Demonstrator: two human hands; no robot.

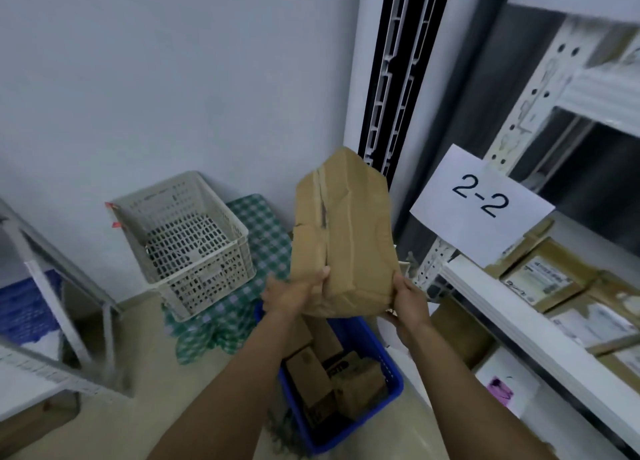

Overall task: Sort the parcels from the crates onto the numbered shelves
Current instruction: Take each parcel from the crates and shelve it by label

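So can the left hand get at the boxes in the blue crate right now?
Probably not yet. The left hand grips the brown parcel, shared with the right hand, and that parcel hangs over the far end of the blue crate. The boxes lie uncovered nearer by, but the hand is busy.

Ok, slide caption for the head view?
Left hand and right hand hold a dented brown parcel above the blue crate, beside the 2-2 shelf.

We hold a parcel [343, 237] between our left hand [291, 295] and right hand [408, 300], directly above a crate [332, 439] holding more parcels [311, 373] on the floor. Behind and left, a second crate [207, 286] sits on a cloth [266, 231] against the wall. On our right, a shelf [519, 324] carries other parcels [547, 279], with a sign [481, 205] on its front post.
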